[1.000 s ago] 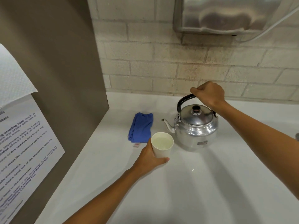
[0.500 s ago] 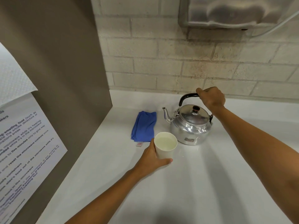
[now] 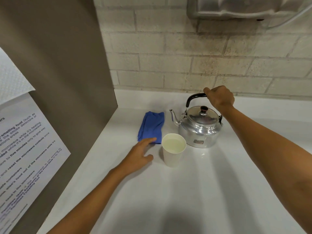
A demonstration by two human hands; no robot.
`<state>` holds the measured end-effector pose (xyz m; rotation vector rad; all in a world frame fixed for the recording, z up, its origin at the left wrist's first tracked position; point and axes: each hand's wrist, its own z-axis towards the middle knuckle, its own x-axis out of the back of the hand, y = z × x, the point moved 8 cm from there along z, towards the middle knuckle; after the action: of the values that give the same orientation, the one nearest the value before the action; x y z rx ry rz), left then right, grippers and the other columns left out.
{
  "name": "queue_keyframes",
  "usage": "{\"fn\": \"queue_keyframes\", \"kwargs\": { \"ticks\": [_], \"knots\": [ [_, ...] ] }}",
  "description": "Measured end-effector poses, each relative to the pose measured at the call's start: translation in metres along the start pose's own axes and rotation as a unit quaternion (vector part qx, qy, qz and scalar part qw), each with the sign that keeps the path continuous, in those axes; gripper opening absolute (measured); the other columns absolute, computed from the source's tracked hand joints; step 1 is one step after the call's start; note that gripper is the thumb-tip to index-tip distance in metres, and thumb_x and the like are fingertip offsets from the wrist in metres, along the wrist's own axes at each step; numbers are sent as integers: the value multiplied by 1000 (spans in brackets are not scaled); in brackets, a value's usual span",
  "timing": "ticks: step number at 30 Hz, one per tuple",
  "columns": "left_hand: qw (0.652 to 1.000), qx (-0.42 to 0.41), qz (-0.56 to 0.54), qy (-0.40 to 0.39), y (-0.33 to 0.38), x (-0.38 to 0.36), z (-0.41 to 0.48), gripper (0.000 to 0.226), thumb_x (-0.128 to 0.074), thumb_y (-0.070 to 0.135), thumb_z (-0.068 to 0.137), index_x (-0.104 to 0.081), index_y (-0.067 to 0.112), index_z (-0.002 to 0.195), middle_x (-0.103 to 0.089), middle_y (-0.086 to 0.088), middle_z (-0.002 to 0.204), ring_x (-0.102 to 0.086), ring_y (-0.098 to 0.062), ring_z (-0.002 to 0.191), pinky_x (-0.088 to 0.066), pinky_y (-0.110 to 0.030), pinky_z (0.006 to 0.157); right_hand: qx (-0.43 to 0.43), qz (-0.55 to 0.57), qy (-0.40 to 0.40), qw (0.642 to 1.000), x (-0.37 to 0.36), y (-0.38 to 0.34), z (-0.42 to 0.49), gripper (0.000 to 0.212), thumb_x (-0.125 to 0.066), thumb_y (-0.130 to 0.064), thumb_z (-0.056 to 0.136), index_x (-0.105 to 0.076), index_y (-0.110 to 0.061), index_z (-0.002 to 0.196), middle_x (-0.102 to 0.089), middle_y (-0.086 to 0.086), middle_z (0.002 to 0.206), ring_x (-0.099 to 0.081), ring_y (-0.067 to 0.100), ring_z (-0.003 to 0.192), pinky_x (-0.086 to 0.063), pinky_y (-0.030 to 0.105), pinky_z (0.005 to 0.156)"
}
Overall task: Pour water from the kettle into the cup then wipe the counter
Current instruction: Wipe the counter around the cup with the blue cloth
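Two bare forearms reach in from the bottom edge over a smooth, glossy white tabletop (image 3: 185,191).

Nearest: the left hand (image 3: 137,155) lies low & flat, fingers (image 3: 148,140) spread open, holding nothing. The tips are at the near edge of a blue cloth (image 3: 152,126); can't tell for sure whether they touch it or hover just above. The thumb points toward the cup but stays apart from it.

Just right of that hand stands the paper cup (image 3: 173,150): white, matte, tapered, upright, round rim. It's filled w/ clear liquid to a level not far below the rim, so the pour looks done.

The cloth is soft, folded into a long narrow strip, slightly rumpled, lying flat left of the cup & kettle.

Behind & right of the cup sits the kettle (image 3: 200,130): squat, rounded, polished metal w/ bright reflections, a domed lid w/ dark knob, a thin curved spout aimed left toward the cloth. It rests upright on the tabletop, near the cup but not touching. The right hand (image 3: 219,98) is closed around its black arched handle (image 3: 194,97).

Far: a pale painted brick wall, rough & a bit stained; a brown flat panel on the left w/ a printed notice.

Step, as I read it: switching from pouring to wiping. Next calls for pinching up the limp cloth w/o knocking the full, light cup beside it.
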<state>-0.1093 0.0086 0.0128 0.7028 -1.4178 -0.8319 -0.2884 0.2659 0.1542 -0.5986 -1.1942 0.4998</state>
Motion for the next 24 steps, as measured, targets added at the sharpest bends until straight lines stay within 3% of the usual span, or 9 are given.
{"fn": "queue_keyframes", "kwargs": {
  "ticks": [3,7,10,12,14,20,24],
  "knots": [
    [997,2,15,70,-2,26,16,50,-58,0,83,-47,15,129,-47,1,131,-43,-7,114,-28,7,82,9,-2,-3,1000,-1,0,-1,43,-48,-32,80,-41,-13,42,-39,3,44,-38,22,45,-28,25,48],
    [990,-1,83,110,1,41,49,44,-53,2,86,-46,5,130,-45,-13,138,-43,-23,126,-30,-15,98,32,30,8,999,4,-4,-10,31,-40,-28,87,-59,-7,72,-54,6,63,-51,28,66,-35,30,57],
    [981,-9,155,117,6,36,75,43,-49,7,90,-42,1,132,-40,-19,143,-38,-31,131,-29,-33,109,36,81,111,990,20,4,-32,27,-40,-19,89,-55,-8,108,-59,15,110,-50,33,107,-37,41,91],
    [968,2,220,118,5,31,91,45,-45,15,93,-37,3,136,-34,-18,147,-34,-32,133,-26,-37,110,6,138,193,971,30,23,-64,32,-44,-11,83,-51,-5,113,-55,17,119,-44,33,114,-32,41,96],
    [952,34,284,107,-2,25,103,49,-37,22,96,-27,8,141,-26,-15,151,-26,-32,137,-21,-41,111,-38,166,213,962,27,47,-101,36,-45,-10,76,-50,0,110,-54,21,117,-44,36,112,-32,44,96],
    [927,50,370,23,-17,4,118,54,-25,31,98,-7,13,146,-3,-10,157,-3,-30,144,-11,-44,116,-172,72,71,980,-26,106,-174,31,-55,-3,79,-51,4,109,-52,24,117,-42,41,115,-30,46,99],
    [904,33,426,-21,-25,-14,112,53,-26,29,98,-9,10,145,-4,-11,157,-2,-32,144,-13,-44,116,-48,-73,-33,996,-54,96,-203,38,-52,-26,88,-48,-1,117,-52,18,121,-40,34,119,-23,42,101]
  ]
}}
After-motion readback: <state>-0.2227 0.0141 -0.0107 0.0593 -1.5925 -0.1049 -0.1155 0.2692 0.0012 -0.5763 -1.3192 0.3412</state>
